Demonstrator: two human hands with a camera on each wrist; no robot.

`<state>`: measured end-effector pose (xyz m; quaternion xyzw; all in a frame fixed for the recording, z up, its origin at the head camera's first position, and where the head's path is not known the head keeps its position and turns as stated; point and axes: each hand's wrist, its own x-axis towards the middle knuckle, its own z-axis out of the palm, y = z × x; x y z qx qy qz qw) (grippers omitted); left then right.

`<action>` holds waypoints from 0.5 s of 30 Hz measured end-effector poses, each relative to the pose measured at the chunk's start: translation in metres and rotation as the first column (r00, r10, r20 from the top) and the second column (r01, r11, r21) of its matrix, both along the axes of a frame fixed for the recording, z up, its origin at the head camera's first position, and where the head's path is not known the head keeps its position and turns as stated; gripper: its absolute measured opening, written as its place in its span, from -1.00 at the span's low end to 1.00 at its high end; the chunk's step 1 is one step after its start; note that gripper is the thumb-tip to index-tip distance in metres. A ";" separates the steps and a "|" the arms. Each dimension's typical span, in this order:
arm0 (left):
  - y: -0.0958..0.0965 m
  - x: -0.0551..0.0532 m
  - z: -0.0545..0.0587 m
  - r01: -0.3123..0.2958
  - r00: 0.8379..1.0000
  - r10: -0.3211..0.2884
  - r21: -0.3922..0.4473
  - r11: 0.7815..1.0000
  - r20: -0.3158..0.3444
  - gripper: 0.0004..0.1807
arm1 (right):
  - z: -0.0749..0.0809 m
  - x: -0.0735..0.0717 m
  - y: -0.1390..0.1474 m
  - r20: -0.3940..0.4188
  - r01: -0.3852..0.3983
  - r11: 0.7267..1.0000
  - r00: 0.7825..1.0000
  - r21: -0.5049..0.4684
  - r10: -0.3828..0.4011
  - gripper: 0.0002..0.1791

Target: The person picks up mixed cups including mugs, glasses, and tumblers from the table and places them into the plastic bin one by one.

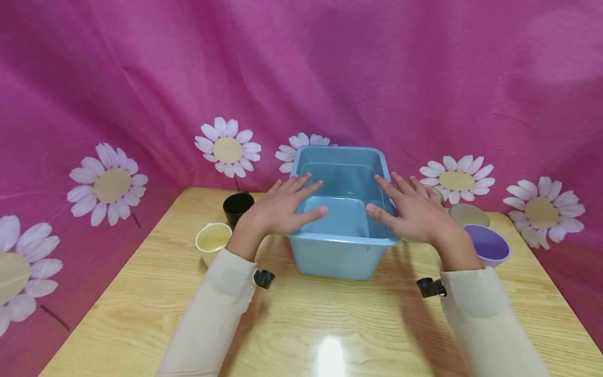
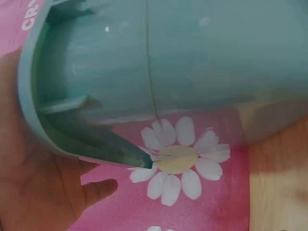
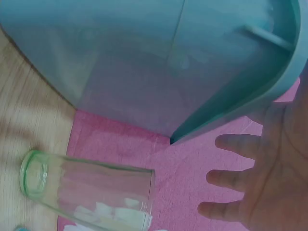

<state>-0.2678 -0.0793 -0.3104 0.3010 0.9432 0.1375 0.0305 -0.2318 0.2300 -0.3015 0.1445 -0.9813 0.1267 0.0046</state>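
A blue rectangular plastic basin (image 1: 336,256) stands on the table between both hands. My left hand (image 1: 278,209) is spread over its left rim with the fingers straight, pointing forward and inward. Over the right rim my right hand (image 1: 414,212) is spread in the same way. Each wrist view shows a palm beside the basin's outer wall (image 2: 192,57); whether the palms touch the rim I cannot tell. Neither hand grips anything. Near the right hand a clear drinking glass (image 3: 101,187) stands beside the basin, mostly hidden by that hand in the head view.
Left of the basin are a black cup (image 1: 237,205) and a pale yellow cup (image 1: 213,241). On the right stand a purple cup (image 1: 487,243) and a translucent round container (image 1: 468,215). A pink flowered cloth (image 1: 339,68) hangs behind the wooden table (image 1: 339,319).
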 end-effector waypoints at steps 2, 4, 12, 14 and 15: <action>-0.001 -0.003 0.000 0.007 1.000 -0.007 0.009 1.000 0.000 -0.11 | 0.000 -0.002 0.002 -0.011 0.005 1.000 1.000 -0.003 -0.005 -0.03; -0.003 -0.006 -0.001 0.013 1.000 -0.013 0.023 1.000 0.001 -0.13 | 0.000 -0.003 0.004 -0.029 0.005 1.000 1.000 -0.008 -0.005 -0.03; -0.013 -0.019 0.000 -0.003 1.000 0.006 0.130 0.992 -0.024 -0.26 | 0.000 -0.005 0.018 -0.100 -0.006 0.999 0.995 -0.041 0.002 -0.07; -0.016 -0.023 -0.002 -0.011 0.999 0.017 0.166 0.986 -0.033 -0.31 | 0.000 -0.003 0.023 -0.111 0.000 0.999 0.994 -0.041 -0.004 -0.07; -0.017 -0.025 -0.002 -0.016 0.999 0.023 0.185 0.983 -0.037 -0.33 | 0.001 -0.003 0.026 -0.118 0.004 0.999 0.993 -0.038 -0.008 -0.07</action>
